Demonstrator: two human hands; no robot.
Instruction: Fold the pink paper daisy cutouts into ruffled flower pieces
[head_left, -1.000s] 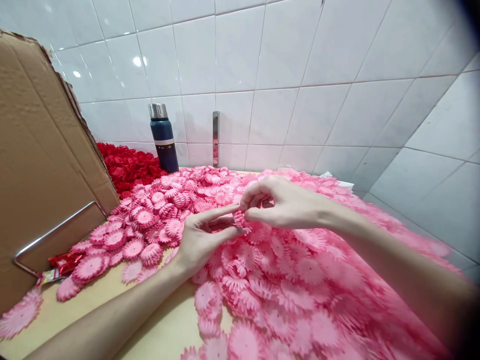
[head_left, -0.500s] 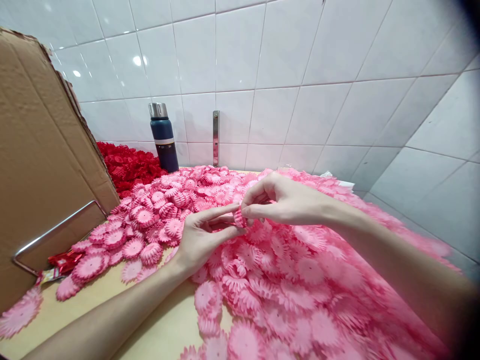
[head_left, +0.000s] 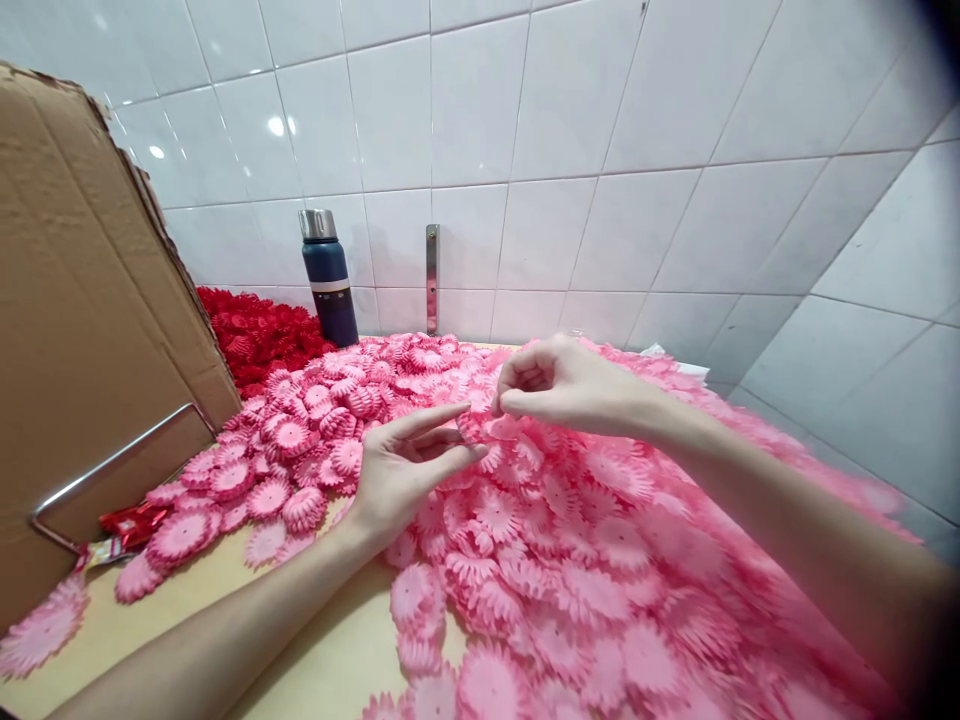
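Observation:
My left hand (head_left: 409,460) reaches in from the lower left, thumb and forefinger stretched apart. Pink scalloped petals (head_left: 474,427) show in the gap between its fingertips; whether the fingers touch them or they lie in the pile behind, I cannot tell. Slightly higher, just to the right, my right hand (head_left: 551,385) is closed in a pinch. Anything between its fingertips is too small or hidden to make out. Both hands hover over a large heap of pink flower-shaped petal pieces (head_left: 555,570), many with a small dot at the centre.
A cardboard box (head_left: 82,300) stands at the left, a bent metal wire (head_left: 120,465) against it. Behind are red petal pieces (head_left: 262,335) and a dark blue bottle (head_left: 330,285). A red wrapper (head_left: 135,522) lies on the yellowish tabletop (head_left: 315,640). White tiled wall (head_left: 585,90) encloses the back and right.
My fingertips have moved apart: my right hand has lifted slightly up and right from my left. The small pink flower piece pinched between both hands no longer shows clearly there.

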